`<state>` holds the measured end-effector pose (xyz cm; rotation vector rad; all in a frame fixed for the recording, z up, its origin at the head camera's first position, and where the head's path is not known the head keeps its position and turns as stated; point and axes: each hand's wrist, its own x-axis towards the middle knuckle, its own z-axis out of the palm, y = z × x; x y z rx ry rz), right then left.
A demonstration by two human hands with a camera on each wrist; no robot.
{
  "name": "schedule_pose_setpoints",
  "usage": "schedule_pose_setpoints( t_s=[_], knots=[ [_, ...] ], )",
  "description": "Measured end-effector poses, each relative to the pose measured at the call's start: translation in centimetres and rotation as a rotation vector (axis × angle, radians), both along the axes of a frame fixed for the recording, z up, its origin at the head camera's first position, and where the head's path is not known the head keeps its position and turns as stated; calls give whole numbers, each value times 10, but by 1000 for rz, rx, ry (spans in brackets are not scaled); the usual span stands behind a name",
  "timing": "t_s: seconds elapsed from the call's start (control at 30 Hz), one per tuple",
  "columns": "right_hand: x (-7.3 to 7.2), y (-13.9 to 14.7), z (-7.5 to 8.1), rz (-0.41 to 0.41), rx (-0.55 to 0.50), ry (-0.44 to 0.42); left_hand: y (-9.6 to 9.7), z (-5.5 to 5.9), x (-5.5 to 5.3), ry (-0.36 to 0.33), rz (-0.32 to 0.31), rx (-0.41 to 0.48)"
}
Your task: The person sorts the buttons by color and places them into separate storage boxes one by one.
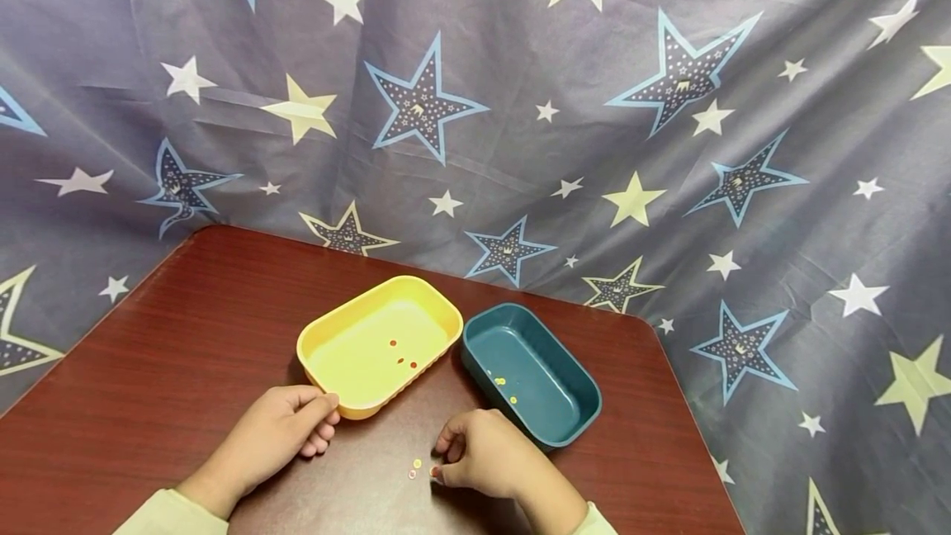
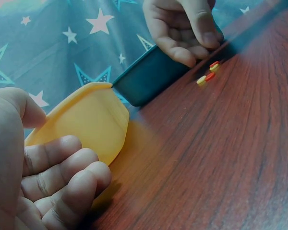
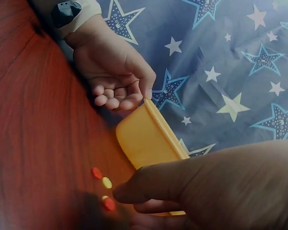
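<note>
The rounded yellow tub (image 1: 345,362), its rim pinched by the left hand (image 1: 286,423), holds red discs (image 1: 393,343); the teal tub (image 1: 546,386), yellow discs (image 1: 513,400). Beside loose discs (image 1: 417,463) on the wood-grained bench (image 1: 357,485), the right hand (image 1: 486,452) hovers, fingers parted.

The yellow box (image 1: 352,345) at the left hand (image 1: 276,433) holds red pieces (image 1: 413,365); the dark teal box (image 1: 553,390) just beyond the right hand (image 1: 486,454) holds yellow pieces (image 1: 501,381). Red and yellow discs (image 1: 417,464) lie beside the right fingertips. Beneath both hands, the table (image 1: 223,312) is streaky reddish-brown. Behind, the grey curtain (image 1: 513,56) bears white, yellow and blue-edged stars.
</note>
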<state>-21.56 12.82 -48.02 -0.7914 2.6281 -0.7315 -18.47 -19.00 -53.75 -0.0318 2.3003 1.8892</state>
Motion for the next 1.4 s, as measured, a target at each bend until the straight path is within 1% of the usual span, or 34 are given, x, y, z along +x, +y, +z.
schedule_pose_setpoints(
  t_s=[0.27,0.53,0.73,0.93,1.27,1.33,1.4],
  knots=[
    [5,1,-14,8,-29,7,-1,0,0,0,-3,6],
    [7,4,-21,32,-49,42,-1,-3,0,-7,-8,17],
    [9,4,-30,-1,-77,26,-2,-3,1,-10,-16,33],
    [10,5,-38,-9,-94,65,-2,-1,1,-3,-24,19],
    [10,4,-41,19,-130,129,-1,0,2,-13,-19,15],
    [10,5,-41,19,-139,114,-1,0,2,-10,-20,18],
    [10,6,-41,11,-164,65,-1,-1,1,-6,-22,20]
  ],
)
